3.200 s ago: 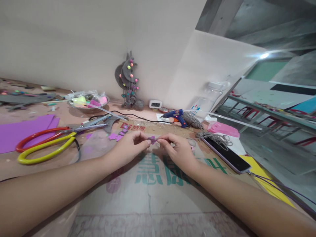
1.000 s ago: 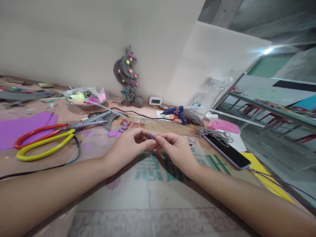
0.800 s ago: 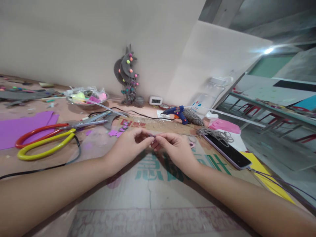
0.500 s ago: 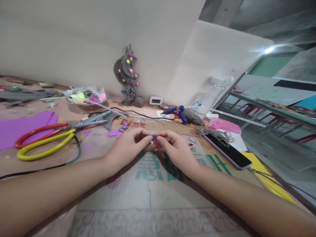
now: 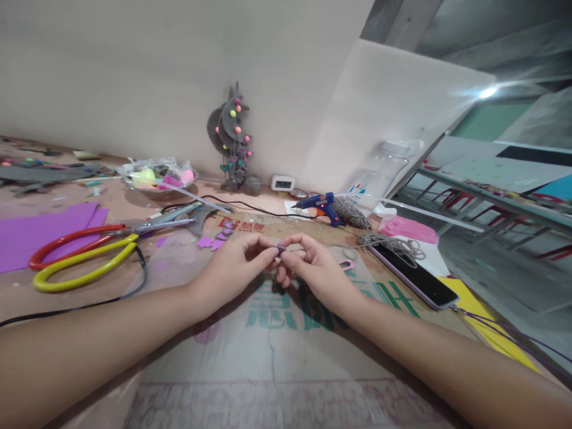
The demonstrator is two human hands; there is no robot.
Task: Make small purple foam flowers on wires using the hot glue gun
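Observation:
Between the fingertips of both hands sits a small dark purple piece, perhaps felt; its exact shape is mostly hidden. My left hand pinches it from the left with thumb and forefinger. From the right, my right hand pinches the same piece, its other fingers curled below. Both hands are just above the printed cardboard sheet. Left of my left hand lie purple flower-shaped cutouts and small grey-and-purple pieces. A pink-handled small tool rests beside my right hand.
Scissors with red and yellow handles lie left, by purple sheets. Behind stand a bowl, a grey moon ornament, a clock and a blue glue gun. Grey yarn lies over a phone at right.
The fingers of my right hand have shifted, with the lower ones now showing more beneath the purple piece. The piece has turned slightly between the fingertips. Both arms stay in nearly the same place.

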